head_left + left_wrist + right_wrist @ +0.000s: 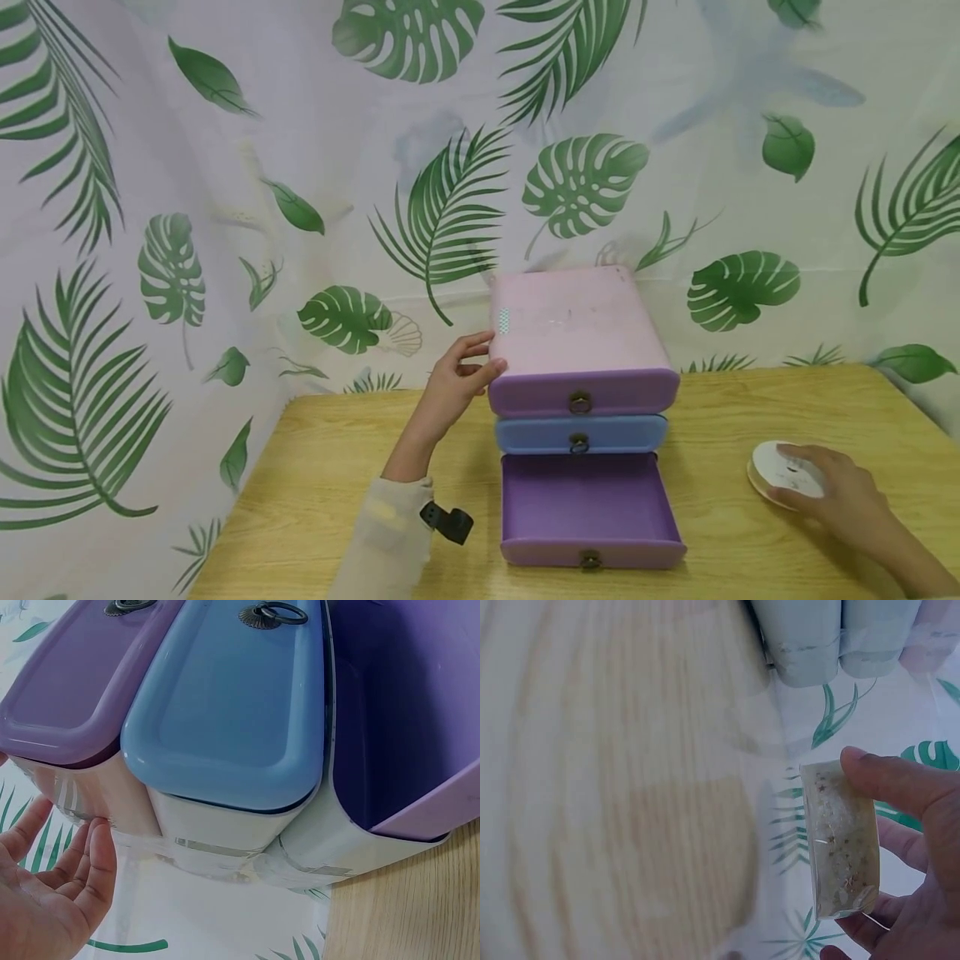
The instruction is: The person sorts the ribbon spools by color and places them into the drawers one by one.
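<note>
A small three-tier drawer unit (570,325) stands on the table, with a pink top. Its upper purple drawer (540,393) and blue drawer (525,435) are pushed in; the bottom purple drawer (585,500) is pulled out with nothing in it. My left hand (457,379) rests fingers and thumb against the unit's upper left side, near the front corner. To the right of the unit, my right hand (851,496) holds a round white spool of ribbon (772,467) between thumb and fingers, above the table. In the right wrist view, the spool's cream band (844,840) shows small star marks.
The wood-grain table (322,475) runs under everything. Behind it hangs a white cloth (465,108) printed with green leaves, close to the unit's back. Ring pulls (590,559) stick out from the drawer fronts.
</note>
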`<state>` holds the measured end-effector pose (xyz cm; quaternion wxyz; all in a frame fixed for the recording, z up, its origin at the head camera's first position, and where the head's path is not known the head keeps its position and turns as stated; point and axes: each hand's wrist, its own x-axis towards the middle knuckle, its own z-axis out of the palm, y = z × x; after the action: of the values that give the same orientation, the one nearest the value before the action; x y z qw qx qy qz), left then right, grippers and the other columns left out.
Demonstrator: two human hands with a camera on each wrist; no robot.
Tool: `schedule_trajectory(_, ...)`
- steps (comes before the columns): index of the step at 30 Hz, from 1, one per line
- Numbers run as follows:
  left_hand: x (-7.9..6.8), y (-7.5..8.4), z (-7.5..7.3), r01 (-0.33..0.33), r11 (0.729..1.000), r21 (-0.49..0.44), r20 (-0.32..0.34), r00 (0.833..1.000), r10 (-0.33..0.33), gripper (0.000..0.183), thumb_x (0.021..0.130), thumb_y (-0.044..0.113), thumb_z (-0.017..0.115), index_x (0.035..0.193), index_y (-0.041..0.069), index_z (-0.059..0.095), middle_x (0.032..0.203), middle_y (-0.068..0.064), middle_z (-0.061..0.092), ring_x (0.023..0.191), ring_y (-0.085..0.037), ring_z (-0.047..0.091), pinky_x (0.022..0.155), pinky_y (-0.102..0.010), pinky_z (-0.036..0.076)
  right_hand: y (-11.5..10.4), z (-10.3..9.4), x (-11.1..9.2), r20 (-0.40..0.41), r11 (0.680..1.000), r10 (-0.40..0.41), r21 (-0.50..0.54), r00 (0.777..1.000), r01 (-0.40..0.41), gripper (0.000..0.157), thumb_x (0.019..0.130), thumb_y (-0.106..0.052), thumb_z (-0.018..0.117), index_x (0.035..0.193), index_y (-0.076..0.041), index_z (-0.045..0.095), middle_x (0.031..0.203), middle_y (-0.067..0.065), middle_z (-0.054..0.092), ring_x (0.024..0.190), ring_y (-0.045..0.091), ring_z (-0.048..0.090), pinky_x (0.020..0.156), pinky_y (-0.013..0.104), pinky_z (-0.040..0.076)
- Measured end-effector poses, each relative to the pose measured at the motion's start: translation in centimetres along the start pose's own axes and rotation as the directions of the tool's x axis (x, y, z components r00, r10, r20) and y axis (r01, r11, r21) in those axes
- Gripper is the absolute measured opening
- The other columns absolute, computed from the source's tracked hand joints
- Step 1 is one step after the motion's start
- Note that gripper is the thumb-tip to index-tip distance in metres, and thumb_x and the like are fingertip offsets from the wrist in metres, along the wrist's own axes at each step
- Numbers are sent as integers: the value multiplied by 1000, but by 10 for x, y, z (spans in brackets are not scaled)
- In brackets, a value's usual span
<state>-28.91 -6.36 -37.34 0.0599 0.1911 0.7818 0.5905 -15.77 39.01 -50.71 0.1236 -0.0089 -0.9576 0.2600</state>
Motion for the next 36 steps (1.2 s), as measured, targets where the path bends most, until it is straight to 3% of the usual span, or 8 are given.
schedule_trajectory(10,-1,2,-2,-15,1000,8,6,1000,15,53,93,32,64,143,25,46,140,-12,49,113,-25,59,86,-37,53,-16,-4,-2,-31,994,-84,70,996,86,60,74,-21,83,121,6,57,122,40,50,108,61,44,79,68,34)
schedule_trajectory(14,-1,3,-2,-18,1000,7,7,1000,17,53,93,31,63,143,25,46,140,-11,49,113,-25,59,87,-39,52,-26,-5,-2,-79,984,-133,112,988,141,60,72,-15,84,122,5,57,122,37,53,108,55,46,101,42,32)
schedule_trajectory(17,-1,4,-2,-15,1000,7,8,1000,15,53,93,31,63,143,25,45,140,-11,49,114,-26,58,88,-39,52,-36,-7,-3,-72,979,-144,135,987,153,61,71,-13,84,123,5,58,122,36,54,108,51,45,101,35,29)
schedule_trajectory(20,-2,4,-1,-5,1000,5,6,1000,5,52,94,30,63,143,25,46,140,-12,49,115,-27,58,89,-42,52,-46,-8,-2,-66,974,-159,153,985,168,60,69,-13,85,122,2,61,121,26,59,114,17,48,94,27,31)
schedule_trajectory(24,-3,3,-1,2,1000,-6,4,1000,-2,52,94,28,62,143,24,45,141,-12,48,117,-29,57,92,-48,50,-57,-8,-3,-78,960,-201,184,977,212,59,67,-12,86,121,-6,64,120,4,59,109,-22,25,79,13,26)
schedule_trajectory(29,-3,3,-1,1,1000,-7,8,1000,-1,53,94,27,62,144,23,44,142,-13,47,118,-29,56,92,-45,51,-74,-7,-6,-32,951,-227,211,973,228,59,71,-13,84,125,-9,61,126,18,55,111,-24,20,82,13,24)
schedule_trajectory(33,-4,4,-1,2,1000,-4,9,1000,-1,53,94,28,63,143,25,45,141,-12,48,118,-28,57,91,-42,51,-88,-6,-9,-3,948,-236,219,972,230,59,73,-15,83,127,-16,60,129,14,52,113,-22,20,83,12,24)
schedule_trajectory(36,-4,4,-1,-1,1000,-2,6,1000,1,53,93,29,63,143,25,45,141,-11,48,117,-28,57,91,-43,52,-98,-5,-10,29,948,-232,232,972,219,59,74,-16,82,129,-18,59,132,15,50,121,-7,29,90,23,29)
